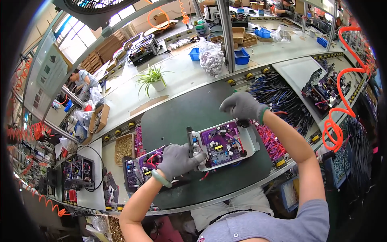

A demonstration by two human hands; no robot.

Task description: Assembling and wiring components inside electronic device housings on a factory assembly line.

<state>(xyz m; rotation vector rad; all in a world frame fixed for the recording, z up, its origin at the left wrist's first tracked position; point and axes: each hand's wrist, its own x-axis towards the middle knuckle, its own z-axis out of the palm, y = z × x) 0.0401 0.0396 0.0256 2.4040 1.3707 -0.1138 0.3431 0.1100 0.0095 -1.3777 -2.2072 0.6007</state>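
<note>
Circuit board (219, 146), purple and crowded with small parts, sits inside a pale metal tray (251, 139) near the middle of the dark green tabletop (181, 115). Short wires cross its face, and a bare strip of the tray shows along its right side.

Relative to the grip, the board lies just right of the left hand (178, 161) and below the right hand (243, 107) in view. The left hand, in a grey glove, reaches over the left end of the tray, thumb and fingers at the metal parts beside the board; whether that grip is clamped on them, I cannot tell. The right hand, also gloved, is above the tray's upper right corner with bent fingers, near a black round part (243, 123); whether its fingertips meet or pinch anything cannot be made out.

Left of the left hand is another purple board (137, 166), partly covered by the glove. Pink wires (271, 142) lie to the right of the tray, with a spread of dark cables (282, 94) beyond them. Farther back stand a potted plant (156, 82), a bag of white pieces (211, 58) and a blue bin (242, 60).
</note>
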